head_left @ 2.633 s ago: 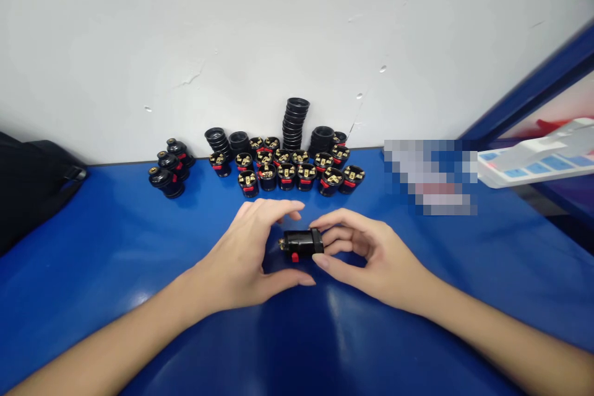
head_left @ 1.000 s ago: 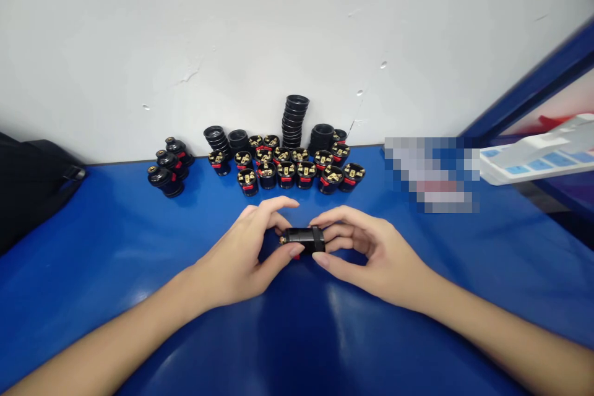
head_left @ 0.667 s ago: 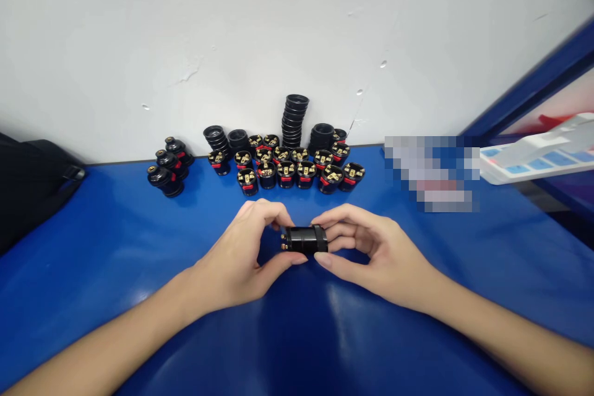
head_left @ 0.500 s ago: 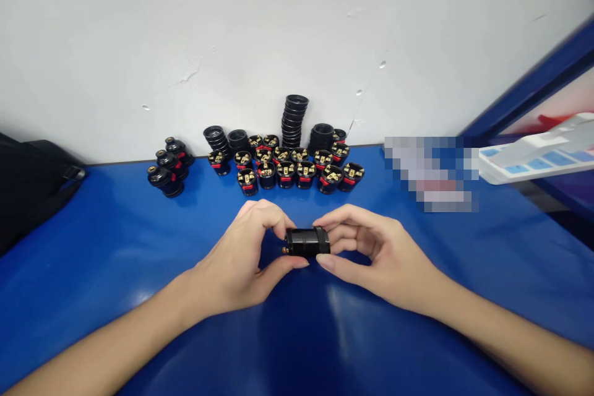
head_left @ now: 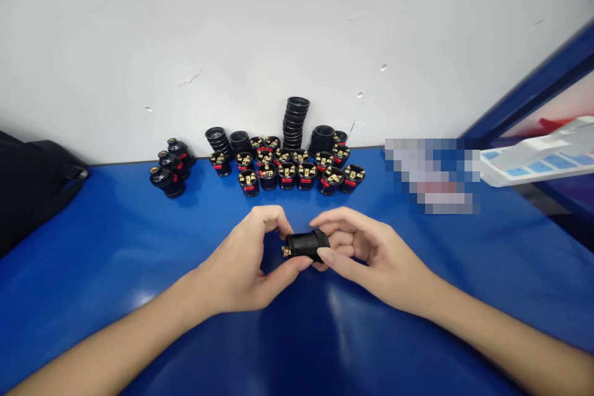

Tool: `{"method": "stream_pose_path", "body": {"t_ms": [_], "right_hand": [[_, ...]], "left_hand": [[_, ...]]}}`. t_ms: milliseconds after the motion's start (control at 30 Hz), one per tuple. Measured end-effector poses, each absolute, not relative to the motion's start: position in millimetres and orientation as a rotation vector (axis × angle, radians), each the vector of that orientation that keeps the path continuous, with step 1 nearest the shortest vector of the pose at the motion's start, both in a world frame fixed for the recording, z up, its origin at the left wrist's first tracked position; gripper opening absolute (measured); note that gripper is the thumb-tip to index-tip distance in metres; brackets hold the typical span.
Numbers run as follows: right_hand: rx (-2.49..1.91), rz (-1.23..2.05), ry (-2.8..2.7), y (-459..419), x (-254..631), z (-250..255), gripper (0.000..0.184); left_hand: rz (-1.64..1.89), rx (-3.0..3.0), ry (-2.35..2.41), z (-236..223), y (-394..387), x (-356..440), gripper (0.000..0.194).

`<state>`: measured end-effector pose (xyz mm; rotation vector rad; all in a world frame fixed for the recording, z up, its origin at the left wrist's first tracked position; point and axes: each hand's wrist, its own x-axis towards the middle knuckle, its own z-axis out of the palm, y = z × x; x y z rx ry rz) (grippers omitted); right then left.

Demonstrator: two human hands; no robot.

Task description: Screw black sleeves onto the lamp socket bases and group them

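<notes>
Left hand point(head_left: 244, 260) seemingly pinches black socket point(head_left: 302, 245); right hand point(head_left: 383, 253) clamps its collar point(head_left: 321, 240). Keep both grips in line, clear of the brass contacts point(head_left: 286, 252).

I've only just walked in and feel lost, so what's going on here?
A person holds a black cylindrical part sideways between the left grip and right grip, its brass end toward the left. Beyond, on the blue table, black cups with red tabs stand before stacked black rings. Three domed black pieces stand apart, farther left.
</notes>
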<state>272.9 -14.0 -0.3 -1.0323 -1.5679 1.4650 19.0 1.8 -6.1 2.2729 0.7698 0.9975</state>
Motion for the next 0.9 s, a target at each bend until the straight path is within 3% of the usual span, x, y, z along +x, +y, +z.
{"method": "stream_pose_path", "body": {"t_ms": [133, 300, 567, 767, 900], "right_hand": [[-0.983, 1.304, -1.717, -12.9, 272.6, -6.3, 0.047], [-0.955, 1.065, -1.913, -12.7, 275.1, -9.1, 0.03], [-0.976, 0.82, -2.052, -10.0, 275.7, -13.5, 0.029], [-0.975, 0.784, -2.156, -10.5, 276.2, -12.5, 0.029], [-0.968, 0.764, -2.182, -11.3, 276.6, -11.6, 0.03]], "left_hand": [[0.949, 2.201, 0.835, -6.3, 3.4, 20.0, 0.044], [0.901, 2.164, 0.892, -1.2, 3.5, 19.9, 0.045], [0.848, 2.221, 0.83, 10.2, 6.3, 16.6, 0.027], [0.936, 2.771, 1.134, 34.9, 34.5, -6.1, 0.01], [0.926, 2.903, 1.51, 52.1, 65.7, -32.6, 0.021]]}}
